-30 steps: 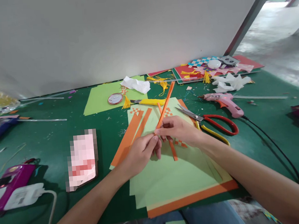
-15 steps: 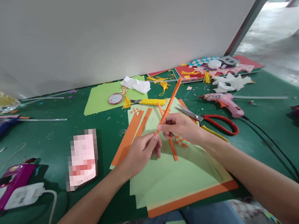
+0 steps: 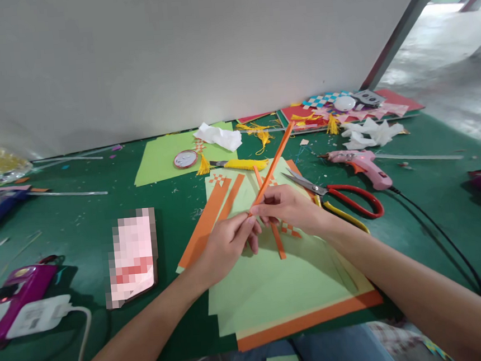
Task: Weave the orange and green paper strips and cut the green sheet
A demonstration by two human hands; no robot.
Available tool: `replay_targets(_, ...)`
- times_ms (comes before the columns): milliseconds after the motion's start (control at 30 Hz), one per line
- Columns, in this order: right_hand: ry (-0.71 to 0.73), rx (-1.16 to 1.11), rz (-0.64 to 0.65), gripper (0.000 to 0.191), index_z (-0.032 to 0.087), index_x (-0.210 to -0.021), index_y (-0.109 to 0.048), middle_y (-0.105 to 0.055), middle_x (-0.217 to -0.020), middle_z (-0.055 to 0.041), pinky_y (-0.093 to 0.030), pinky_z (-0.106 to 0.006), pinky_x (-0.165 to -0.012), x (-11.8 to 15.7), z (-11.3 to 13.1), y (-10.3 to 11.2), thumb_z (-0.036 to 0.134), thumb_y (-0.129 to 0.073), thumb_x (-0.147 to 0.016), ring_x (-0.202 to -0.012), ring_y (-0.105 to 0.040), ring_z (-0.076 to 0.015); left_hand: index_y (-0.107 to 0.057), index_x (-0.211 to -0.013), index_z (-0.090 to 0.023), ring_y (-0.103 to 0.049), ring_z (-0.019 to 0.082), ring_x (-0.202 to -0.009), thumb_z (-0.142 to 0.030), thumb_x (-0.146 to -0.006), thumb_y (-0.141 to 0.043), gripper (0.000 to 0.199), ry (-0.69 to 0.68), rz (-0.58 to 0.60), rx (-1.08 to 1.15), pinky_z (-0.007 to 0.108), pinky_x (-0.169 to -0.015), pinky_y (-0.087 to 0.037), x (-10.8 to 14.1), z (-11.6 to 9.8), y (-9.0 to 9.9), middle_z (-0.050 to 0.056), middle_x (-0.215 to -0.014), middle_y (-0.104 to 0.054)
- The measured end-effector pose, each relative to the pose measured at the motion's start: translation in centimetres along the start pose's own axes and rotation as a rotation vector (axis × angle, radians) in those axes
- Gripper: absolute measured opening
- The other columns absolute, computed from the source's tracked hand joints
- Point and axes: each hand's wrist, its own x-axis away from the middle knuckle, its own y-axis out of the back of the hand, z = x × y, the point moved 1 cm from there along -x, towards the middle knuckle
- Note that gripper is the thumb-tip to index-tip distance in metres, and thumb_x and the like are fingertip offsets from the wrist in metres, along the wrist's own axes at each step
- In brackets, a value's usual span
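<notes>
A narrow orange paper strip (image 3: 275, 158) slants up and away from my fingers. My left hand (image 3: 232, 238) pinches its near end, which the fingertips mostly hide. Close against it, my right hand (image 3: 284, 206) grips the same strip between thumb and forefinger. Beneath both hands lie light green paper sheets (image 3: 276, 295). Another orange strip (image 3: 278, 242) rests on the sheets, partly covered by my right hand. A small orange checkered piece (image 3: 290, 229) lies beside that hand. Wider orange paper strips (image 3: 206, 228) are to the left of my hands.
Red-handled scissors (image 3: 329, 191) and a pink glue gun (image 3: 363, 164) lie to the right. A yellow box cutter (image 3: 245, 164) sits beyond my hands. On the left are a phone (image 3: 133, 251) and a purple power strip (image 3: 30, 283). A wall (image 3: 171, 57) rises behind the table.
My right hand has slid slightly down the strip, closer to the left fingertips. The left hand has barely moved.
</notes>
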Motion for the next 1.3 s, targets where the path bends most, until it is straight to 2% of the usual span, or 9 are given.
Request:
replay_targets(233,0.004,0.006,0.017,0.029,0.016,-0.067,-0.061,-0.057,-0.058,0.0012,-0.035,-0.024,-0.046,0.01,-0.07,0.09,0.041,-0.065,-0.081,-0.049,-0.047,-0.0085,-0.056,-0.083,-0.018,-0.052,0.012,-0.057,-0.037,-0.101,-0.034,0.035,0.001,-0.015,-0.03,0.023,-0.057,-0.04,-0.03,-0.01,-0.01,-0.001,-0.058,-0.062)
replay_targets(533,0.002,-0.009,-0.026,0.031,0.016,-0.069,-0.061,-0.056,-0.059,0.0013,-0.034,-0.024,-0.047,0.16,0.28,0.23,0.045,-0.065,-0.08,-0.052,-0.048,-0.0094,-0.057,-0.081,-0.018,-0.052,0.012,-0.056,-0.037,-0.1,-0.036,0.034,0.007,-0.063,-0.069,0.022,-0.055,-0.039,0.02,-0.26,0.06,-0.002,-0.057,-0.062)
replay_targets(800,-0.004,0.014,-0.001,0.035,0.016,-0.065,-0.06,-0.057,-0.058,0.0007,-0.037,-0.023,-0.048,0.17,0.44,-0.3,0.047,-0.066,-0.079,-0.051,-0.048,-0.0087,-0.061,-0.089,-0.017,-0.05,0.012,-0.054,-0.038,-0.1,-0.035,0.035,-0.001,-0.035,-0.061,0.022,-0.055,-0.039,0.01,-0.28,0.07,-0.002,-0.057,-0.061)
replay_targets(1067,-0.018,0.013,-0.031,0.033,0.016,-0.065,-0.06,-0.056,-0.057,0.0005,-0.033,-0.024,-0.044,0.11,0.02,-0.01,0.045,-0.066,-0.079,-0.049,-0.046,-0.0089,-0.058,-0.08,-0.017,-0.051,0.012,-0.055,-0.04,-0.1,-0.035,0.038,0.003,-0.036,-0.084,0.023,-0.056,-0.04,0.06,-0.33,0.07,0.0,-0.059,-0.063)
replay_targets(1300,-0.027,0.015,-0.044,0.033,0.016,-0.065,-0.06,-0.056,-0.055,0.0006,-0.033,-0.024,-0.044,0.09,0.04,-0.05,0.045,-0.065,-0.079,-0.048,-0.046,-0.0092,-0.058,-0.08,-0.017,-0.052,0.013,-0.056,-0.04,-0.1,-0.034,0.039,0.004,-0.024,-0.057,0.024,-0.057,-0.04,0.12,-0.36,0.04,0.0,-0.059,-0.063)
